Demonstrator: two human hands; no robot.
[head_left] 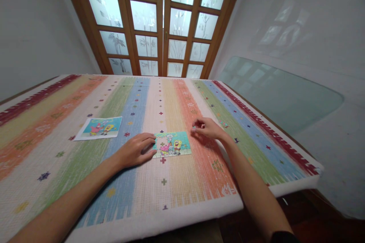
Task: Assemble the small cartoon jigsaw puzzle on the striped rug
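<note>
A small cartoon jigsaw puzzle point(182, 145) lies flat on the striped tablecloth, and a gap in its left part lets the cloth show through. My left hand point(137, 150) rests at the puzzle's left edge, thumb and fingers apart, fingertips touching its border. Just past the upper right corner, my right hand point(209, 128) is raised slightly, thumb and index finger pinched on a tiny puzzle piece point(194, 127). A few loose puzzle pieces point(224, 124) lie on the cloth beyond the right wrist.
To the left lies a printed picture point(99, 128) with similar cartoon figures. The striped tablecloth point(164, 193) covers the table and hangs over its near edge. A pale glass panel point(285, 91) stands against the right wall, and wooden glazed doors point(165, 26) are behind the table.
</note>
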